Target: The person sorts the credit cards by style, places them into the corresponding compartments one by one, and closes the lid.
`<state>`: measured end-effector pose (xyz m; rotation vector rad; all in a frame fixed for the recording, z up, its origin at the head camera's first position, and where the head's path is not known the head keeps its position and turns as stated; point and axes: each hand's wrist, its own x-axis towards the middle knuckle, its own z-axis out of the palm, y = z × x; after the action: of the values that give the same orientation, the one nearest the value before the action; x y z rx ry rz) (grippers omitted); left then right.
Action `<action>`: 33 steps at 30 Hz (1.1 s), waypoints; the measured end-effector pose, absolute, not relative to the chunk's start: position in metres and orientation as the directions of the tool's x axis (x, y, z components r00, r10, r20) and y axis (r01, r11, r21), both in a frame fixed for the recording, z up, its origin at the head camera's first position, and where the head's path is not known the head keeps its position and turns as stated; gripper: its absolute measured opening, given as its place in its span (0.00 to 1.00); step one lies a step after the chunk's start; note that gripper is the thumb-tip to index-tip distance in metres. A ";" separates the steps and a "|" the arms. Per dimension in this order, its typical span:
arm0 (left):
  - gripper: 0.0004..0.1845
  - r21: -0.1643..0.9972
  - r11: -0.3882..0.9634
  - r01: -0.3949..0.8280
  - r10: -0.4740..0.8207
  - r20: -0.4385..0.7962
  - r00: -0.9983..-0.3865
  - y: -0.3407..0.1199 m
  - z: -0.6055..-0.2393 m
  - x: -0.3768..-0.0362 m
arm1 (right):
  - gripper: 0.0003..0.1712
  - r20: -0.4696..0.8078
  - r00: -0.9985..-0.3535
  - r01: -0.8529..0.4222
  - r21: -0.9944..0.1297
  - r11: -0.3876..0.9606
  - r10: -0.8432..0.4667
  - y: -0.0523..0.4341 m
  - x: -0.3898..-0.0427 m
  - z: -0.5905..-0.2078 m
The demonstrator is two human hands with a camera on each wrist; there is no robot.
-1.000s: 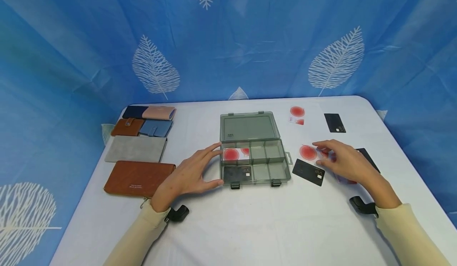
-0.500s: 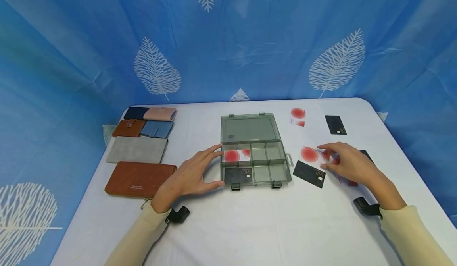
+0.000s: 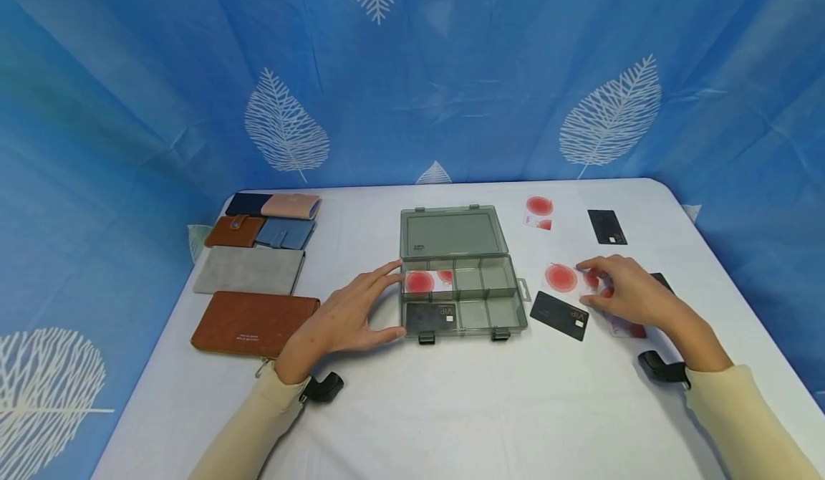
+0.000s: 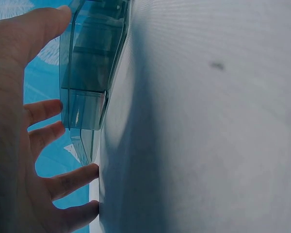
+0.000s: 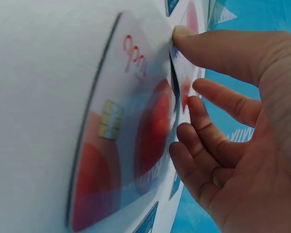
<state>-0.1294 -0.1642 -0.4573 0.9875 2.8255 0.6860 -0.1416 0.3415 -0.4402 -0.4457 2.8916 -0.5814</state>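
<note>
A: Looking down at your white table (image 3: 451,408), you've got the blue leaf-print curtain (image 3: 451,93) hanging right behind it, wall to wall.

B: And the wallets?

A: Stacked along your left edge: the big brown wallet (image 3: 254,324) nearest you, the grey one (image 3: 248,271) behind it, then the small brown (image 3: 233,231), blue (image 3: 285,233), navy (image 3: 248,204) and pink (image 3: 290,206) ones at the back.

B: Centre of the table?

A: That's the smoky plastic organiser box (image 3: 460,301), lid (image 3: 450,232) flung open and lying flat behind it. A red-and-white card (image 3: 427,281) sits in its back-left compartment, a black card (image 3: 430,315) in the front-left one.

B: What's my left hand doing?

A: Your left hand (image 3: 344,319) is spread wide, fingers straight, thumb and fingertips against the box's left end. The left wrist view shows the box wall (image 4: 85,92) right between thumb and fingers, nothing gripped.

B: And the right?

A: Your right hand (image 3: 628,295) is on the red-and-white card (image 3: 570,279) lying just right of the box. The right wrist view has your thumb and fingertips pinching that card's edge (image 5: 182,73), with another red-and-white card (image 5: 121,141) flat on the table beside it.

B: Anything else out there?

A: A black VIP card (image 3: 558,314) near your fingers, one more black card (image 3: 606,226) and a red-and-white one (image 3: 538,212) further back.
</note>
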 end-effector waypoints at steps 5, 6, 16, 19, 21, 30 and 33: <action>0.51 0.432 0.698 0.571 0.606 0.066 -0.792 -0.165 -0.457 -0.129 | 0.38 -0.095 -0.954 -0.227 -0.389 0.893 -0.284 0.339 -0.141 -0.440; 0.51 0.431 0.699 0.570 0.606 0.065 -0.793 -0.165 -0.457 -0.129 | 0.38 -0.095 -0.955 -0.224 -0.388 0.894 -0.280 0.338 -0.140 -0.440; 0.51 0.427 0.693 0.581 0.612 0.078 -0.787 -0.165 -0.457 -0.129 | 0.24 -0.021 -0.967 -0.223 -0.425 0.877 -0.256 0.328 -0.135 -0.437; 0.51 0.429 0.692 0.581 0.614 0.073 -0.786 -0.165 -0.457 -0.128 | 0.24 0.002 -0.975 -0.199 -0.453 0.869 -0.222 0.322 -0.135 -0.432; 0.51 0.427 0.692 0.582 0.615 0.071 -0.785 -0.166 -0.458 -0.128 | 0.24 0.043 -0.978 -0.203 -0.458 0.866 -0.206 0.317 -0.134 -0.428; 0.51 0.429 0.692 0.581 0.612 0.078 -0.787 -0.167 -0.458 -0.129 | 0.21 0.245 -0.940 -0.328 -0.462 0.824 -0.237 0.287 -0.144 -0.407; 0.51 0.434 0.693 0.575 0.610 0.072 -0.789 -0.167 -0.459 -0.130 | 0.21 0.265 -0.928 -0.361 -0.467 0.807 -0.261 0.274 -0.148 -0.401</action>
<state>-0.1303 -0.1666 -0.4585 0.9885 2.8189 0.6826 -0.1479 0.2744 -0.4011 -0.5503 3.1644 -0.8814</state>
